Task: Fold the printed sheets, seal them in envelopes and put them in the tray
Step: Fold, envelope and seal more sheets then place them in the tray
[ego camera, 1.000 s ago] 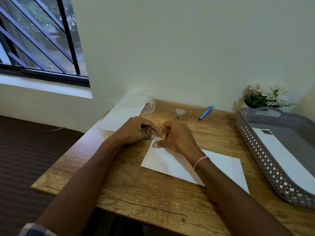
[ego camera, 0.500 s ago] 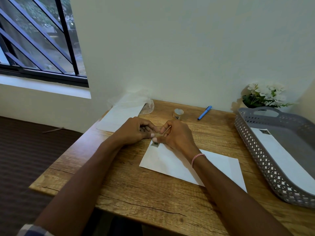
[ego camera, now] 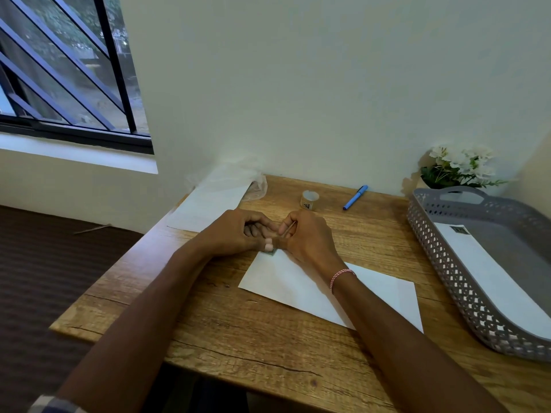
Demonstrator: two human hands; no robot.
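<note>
The left hand (ego camera: 235, 234) is curled up, and its thumb tip presses down on a small dark stamp (ego camera: 270, 252). The right hand (ego camera: 310, 239) is curled too and touches the left one. It pinches a thin pale strip (ego camera: 289, 230) between its fingers; I cannot tell what the strip is. A pink and white bracelet (ego camera: 341, 277) sits on the right wrist.

The stamp is on the far left corner of a white envelope (ego camera: 387, 299), which lies flat on the wooden table (ego camera: 208, 338).

Behind the envelope stands a little roll (ego camera: 309, 200) with a dark mark on its label, too small to read. A blue pen (ego camera: 355, 197) lies just right of the roll. To the back left of the envelope is a pile of white sheets (ego camera: 208, 204), with clear plastic wrap (ego camera: 256, 186) at its far end.

Right of the envelope is a grey tray (ego camera: 441, 263) with holes in its wall. Another envelope (ego camera: 492, 278) with a stamp lies inside it. White flowers (ego camera: 460, 165) stand behind the tray.
</note>
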